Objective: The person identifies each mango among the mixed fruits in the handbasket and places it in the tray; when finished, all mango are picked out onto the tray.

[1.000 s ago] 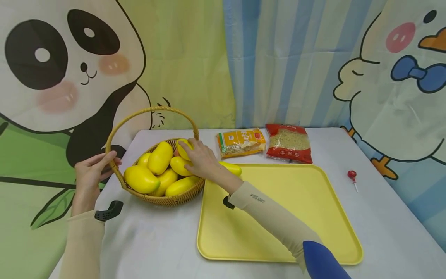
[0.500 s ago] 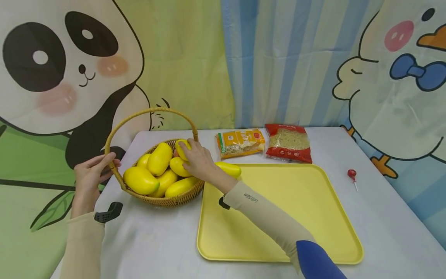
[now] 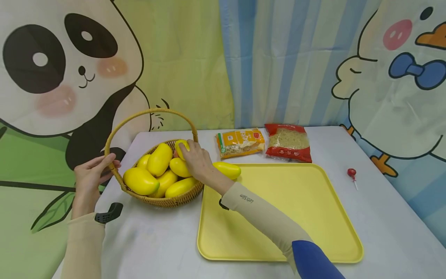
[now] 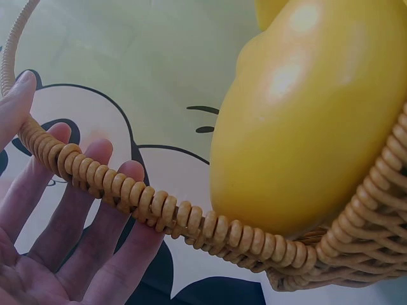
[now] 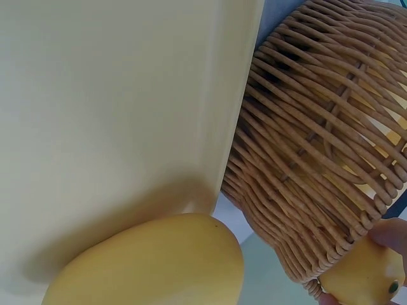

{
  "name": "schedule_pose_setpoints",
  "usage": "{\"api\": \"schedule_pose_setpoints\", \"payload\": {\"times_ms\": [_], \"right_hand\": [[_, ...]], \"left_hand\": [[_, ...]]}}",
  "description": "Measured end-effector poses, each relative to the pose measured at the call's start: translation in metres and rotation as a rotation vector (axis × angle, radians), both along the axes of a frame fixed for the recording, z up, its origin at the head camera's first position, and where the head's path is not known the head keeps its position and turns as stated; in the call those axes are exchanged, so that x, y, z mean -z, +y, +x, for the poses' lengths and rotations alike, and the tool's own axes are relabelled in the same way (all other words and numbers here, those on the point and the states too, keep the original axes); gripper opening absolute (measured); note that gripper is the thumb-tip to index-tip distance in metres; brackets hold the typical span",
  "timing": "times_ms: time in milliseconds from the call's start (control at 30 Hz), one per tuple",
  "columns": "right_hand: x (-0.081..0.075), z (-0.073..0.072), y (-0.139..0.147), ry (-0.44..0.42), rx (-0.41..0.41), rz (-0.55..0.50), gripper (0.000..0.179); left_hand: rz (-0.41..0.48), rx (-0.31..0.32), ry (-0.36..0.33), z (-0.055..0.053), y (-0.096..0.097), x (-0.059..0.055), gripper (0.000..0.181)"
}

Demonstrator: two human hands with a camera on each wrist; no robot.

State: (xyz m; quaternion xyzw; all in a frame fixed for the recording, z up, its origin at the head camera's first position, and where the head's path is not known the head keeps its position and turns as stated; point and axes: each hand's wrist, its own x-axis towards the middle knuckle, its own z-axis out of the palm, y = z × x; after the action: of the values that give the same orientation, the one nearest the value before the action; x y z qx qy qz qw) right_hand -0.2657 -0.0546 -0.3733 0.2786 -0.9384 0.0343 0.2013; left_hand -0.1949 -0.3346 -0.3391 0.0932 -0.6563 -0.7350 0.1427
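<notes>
A wicker basket heaped with yellow mangoes stands at the table's left. My left hand holds the left side of its tall hoop handle. In the left wrist view the thumb lies on one side of the handle and the other fingers lie behind it. My right hand grips a mango at the basket's back right. Thumb and a fingertip show on either side of that mango in the right wrist view. Another mango lies on the tray's back left corner.
A yellow tray lies right of the basket, under my right forearm. Behind it are an orange food packet and a red one. A red lollipop lies at the right. A printed curtain hangs behind the table.
My right hand and forearm have shifted slightly left, and the mango in its grip sits a touch further left. My left hand stays on the handle.
</notes>
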Motion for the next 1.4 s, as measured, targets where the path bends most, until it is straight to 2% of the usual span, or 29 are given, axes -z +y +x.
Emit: {"api": "schedule_pose_setpoints", "payload": {"times_ms": [300,500,700,867,1167,1300,1400], "right_hand": [[0.0,0.0,0.004,-0.005,-0.035,-0.048,0.049],[0.001,0.0,0.005,0.045,-0.049,-0.052,0.045],[0.001,0.0,0.008,0.038,-0.061,-0.066,0.045],[-0.005,0.003,0.012,0.051,-0.094,-0.105,0.045],[-0.024,0.019,0.035,-0.042,-0.143,-0.242,0.051],[-0.027,0.026,0.055,-0.047,-0.205,-0.328,0.055],[-0.029,0.03,0.069,-0.019,-0.242,-0.384,0.057]], "left_hand": [[-0.007,0.014,0.0,0.0,-0.001,0.0,0.017],[-0.013,0.015,0.002,-0.001,-0.002,0.001,0.018],[-0.003,0.02,0.007,-0.002,-0.002,0.002,0.015],[0.006,0.019,0.006,-0.003,-0.003,0.002,0.015],[0.002,0.02,0.005,-0.002,-0.001,0.001,0.016],[-0.009,0.02,0.004,-0.001,-0.001,0.001,0.016],[-0.016,0.021,0.006,-0.001,-0.002,0.0,0.017]]}}
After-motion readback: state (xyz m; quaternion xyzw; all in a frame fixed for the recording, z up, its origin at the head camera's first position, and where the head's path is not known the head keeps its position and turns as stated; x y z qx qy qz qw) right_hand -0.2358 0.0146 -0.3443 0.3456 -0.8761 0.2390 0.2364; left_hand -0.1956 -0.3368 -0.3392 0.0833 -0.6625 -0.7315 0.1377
